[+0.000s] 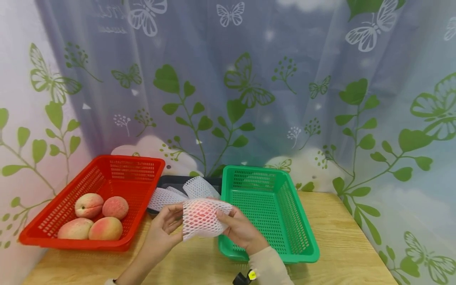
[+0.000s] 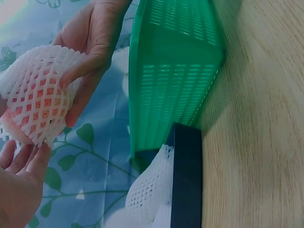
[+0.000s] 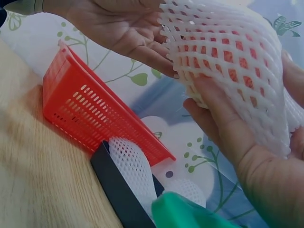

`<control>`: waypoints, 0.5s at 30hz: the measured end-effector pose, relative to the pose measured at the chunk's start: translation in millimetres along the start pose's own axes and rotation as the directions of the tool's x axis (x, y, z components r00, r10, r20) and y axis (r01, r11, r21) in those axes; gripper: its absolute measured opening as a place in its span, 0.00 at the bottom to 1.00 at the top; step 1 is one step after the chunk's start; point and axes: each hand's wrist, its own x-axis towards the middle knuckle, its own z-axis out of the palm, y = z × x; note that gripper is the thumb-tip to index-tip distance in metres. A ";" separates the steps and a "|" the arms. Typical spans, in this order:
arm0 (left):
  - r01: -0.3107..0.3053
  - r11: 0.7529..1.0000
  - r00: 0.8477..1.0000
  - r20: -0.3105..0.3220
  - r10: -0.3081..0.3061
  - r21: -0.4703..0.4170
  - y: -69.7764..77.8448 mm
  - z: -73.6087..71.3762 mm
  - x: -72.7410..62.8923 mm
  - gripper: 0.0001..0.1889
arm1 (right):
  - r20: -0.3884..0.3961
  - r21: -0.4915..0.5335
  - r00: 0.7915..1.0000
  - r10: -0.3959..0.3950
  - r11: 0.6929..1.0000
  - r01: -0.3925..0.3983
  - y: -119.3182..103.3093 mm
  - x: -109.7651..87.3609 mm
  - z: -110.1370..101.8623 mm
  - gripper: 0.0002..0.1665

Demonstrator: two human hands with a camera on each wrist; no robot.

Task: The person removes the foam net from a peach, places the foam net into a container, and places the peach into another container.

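Note:
A pinkish peach (image 2: 16, 127) sits inside a white foam net sleeve (image 1: 192, 232), held up between both hands over the table's front. My left hand (image 1: 162, 229) pinches the sleeve's left edge with thumb and fingertips. On the other side, my right hand (image 1: 246, 232) grips the netted peach, its thumb lying across the mesh. Part of the peach shows bare past the net in the left wrist view. Several unwrapped peaches (image 1: 105, 228) lie in the red basket (image 1: 137, 186) to the left.
Behind the hands, a dark tray (image 1: 211, 182) holds more foam net sleeves (image 1: 199, 187). The green basket (image 1: 310, 233) stands close at the right, partly under the right hand. All rest on a wooden table (image 1: 338, 237) against a patterned curtain (image 1: 228, 118).

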 end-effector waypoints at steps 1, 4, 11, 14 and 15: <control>-0.004 1.000 1.000 0.009 0.004 -0.001 -0.2 -0.2 -0.2 0.29 | -0.004 0.005 1.000 0.001 1.000 -0.001 0.6 0.1 0.3 0.18; -0.009 1.000 0.999 0.045 0.009 -0.002 -1.0 -1.6 -0.1 0.32 | -0.007 0.017 1.000 0.000 1.000 0.000 2.3 0.3 1.2 0.19; -0.015 1.000 0.992 0.129 0.014 0.010 -5.3 -4.8 1.3 0.37 | -0.050 0.012 0.999 -0.009 1.000 0.009 6.2 2.1 2.0 0.13; -0.025 1.000 0.989 0.149 0.022 0.015 -5.8 -5.9 1.5 0.38 | -0.061 0.009 0.998 -0.018 1.000 0.019 7.5 3.0 1.7 0.11; -0.031 0.999 0.988 0.150 0.028 0.020 -5.8 -6.2 1.6 0.38 | -0.061 0.007 0.998 -0.021 1.000 0.021 7.5 3.1 1.6 0.11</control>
